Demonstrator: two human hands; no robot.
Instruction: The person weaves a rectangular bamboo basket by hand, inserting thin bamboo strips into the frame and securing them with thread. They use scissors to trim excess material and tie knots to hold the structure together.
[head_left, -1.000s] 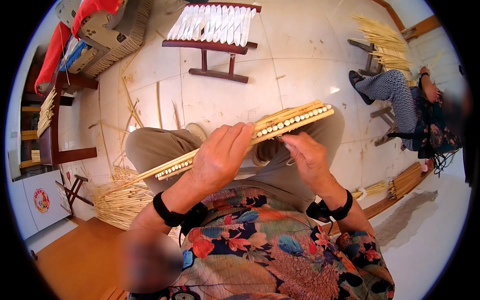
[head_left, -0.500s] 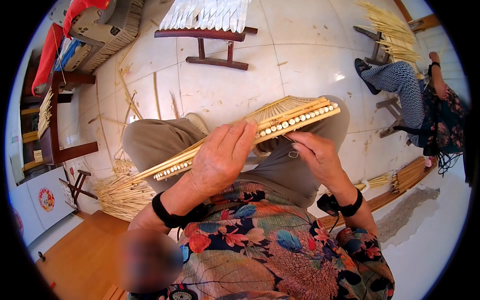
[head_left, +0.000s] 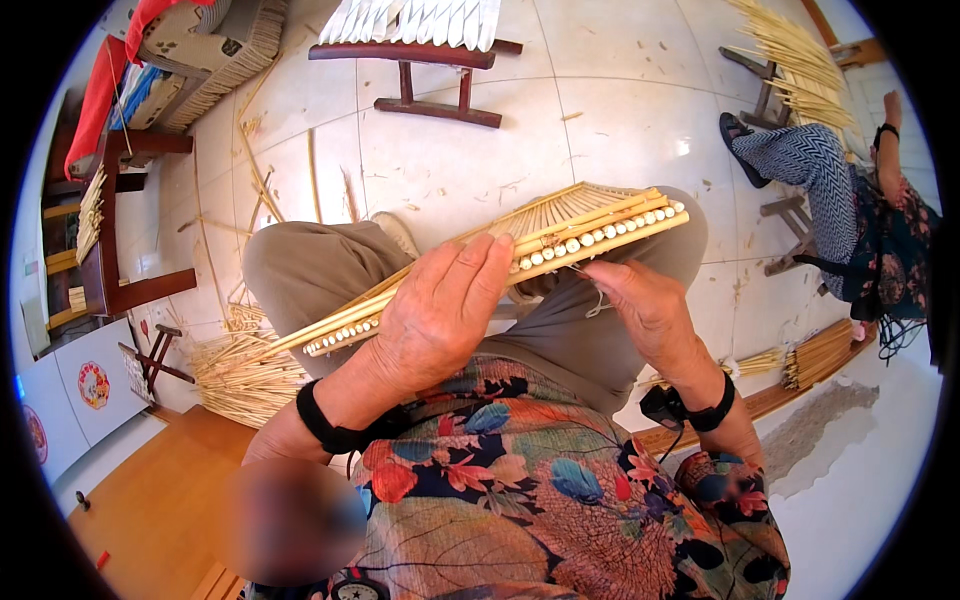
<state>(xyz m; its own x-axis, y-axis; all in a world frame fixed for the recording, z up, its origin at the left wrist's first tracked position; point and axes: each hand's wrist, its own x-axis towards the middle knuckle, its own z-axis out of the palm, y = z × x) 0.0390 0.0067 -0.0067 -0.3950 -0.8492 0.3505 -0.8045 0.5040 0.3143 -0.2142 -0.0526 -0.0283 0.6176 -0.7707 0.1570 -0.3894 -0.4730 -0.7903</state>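
A panel of pale yellow plant stalks (head_left: pixel 570 214) lies slanted across my knees, a row of round white cut ends showing along its near edge between long straight stalks. My left hand (head_left: pixel 435 312) is wrapped over the middle of this edge, its fingers pressed together on the stalks. Just below the edge, to the right, my right hand (head_left: pixel 645 312) pinches a thin thread (head_left: pixel 599 303); a small loop of it hangs by the thumb. Whether a needle is also in that pinch is too small to tell. My left palm hides part of the row.
A dark wooden stand (head_left: pixel 435 105) with white strips stands ahead. Loose stalks (head_left: pixel 245 375) are heaped at left near an orange-brown wooden surface (head_left: pixel 150 490). Another person (head_left: pixel 835 190) sits at right by a bundle of stalks (head_left: pixel 800 75). Scraps litter the tiled floor.
The view has shifted slightly. My right hand stays close under the panel's edge, its fingers a little higher, and the thread loop has shifted. My left hand keeps its grip.
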